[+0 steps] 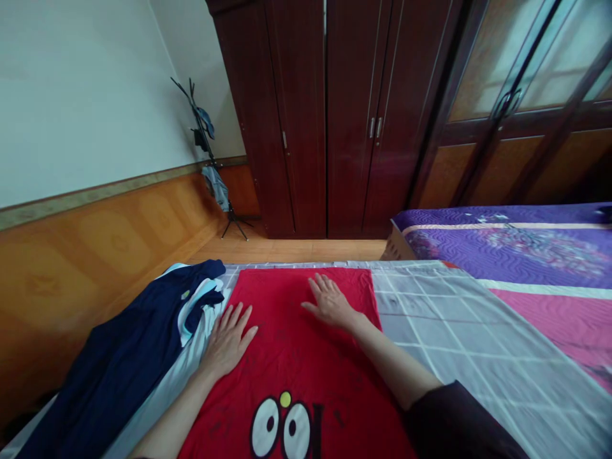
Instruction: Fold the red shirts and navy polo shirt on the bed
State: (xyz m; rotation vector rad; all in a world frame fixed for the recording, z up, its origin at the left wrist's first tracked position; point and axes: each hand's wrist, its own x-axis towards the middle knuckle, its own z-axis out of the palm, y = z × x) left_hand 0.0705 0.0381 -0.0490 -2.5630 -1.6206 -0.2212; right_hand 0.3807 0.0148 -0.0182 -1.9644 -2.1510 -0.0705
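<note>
A red T-shirt [291,344] with a cartoon-eye print lies spread out on a grey checked sheet [430,319]. My left hand [228,341] rests at the left edge of the red cloth, palm down with fingers spread. Farther right and higher up, my right hand [331,301] is over the far part of the cloth, its fingers stretched out flat. Neither hand grips anything. The shirt's near end runs out of the bottom of the view.
Dark blue and white clothes [138,344] are heaped at the left. A bed with a purple and pink cover [535,248] stands at the right. Beyond are a dark red wardrobe [354,127] and a coat stand [203,134] with things hanging on it.
</note>
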